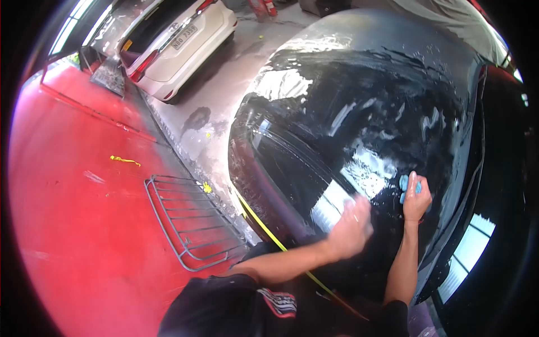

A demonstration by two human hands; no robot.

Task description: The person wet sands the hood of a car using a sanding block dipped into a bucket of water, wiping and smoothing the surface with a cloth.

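Observation:
A dark car panel (pixel 314 101), wet and shiny with whitish streaks, fills the middle and right of the head view. My right hand (pixel 416 196) is closed around a light blue thing (pixel 403 185), possibly a cloth or sponge, at the panel's surface. To its left, my left hand (pixel 351 224) is over the lower part of the panel, smeared by motion; its fingers and anything in them cannot be made out. A bright window reflection (pixel 368 168) lies on the panel between and above the hands.
A white car (pixel 193 50) stands at the upper left. On the red floor (pixel 84 224) lies a metal rack (pixel 193 224) near a yellow strip (pixel 124 160). A yellow line (pixel 261 224) runs beside the panel. A grey cover (pixel 449 22) hangs at the upper right.

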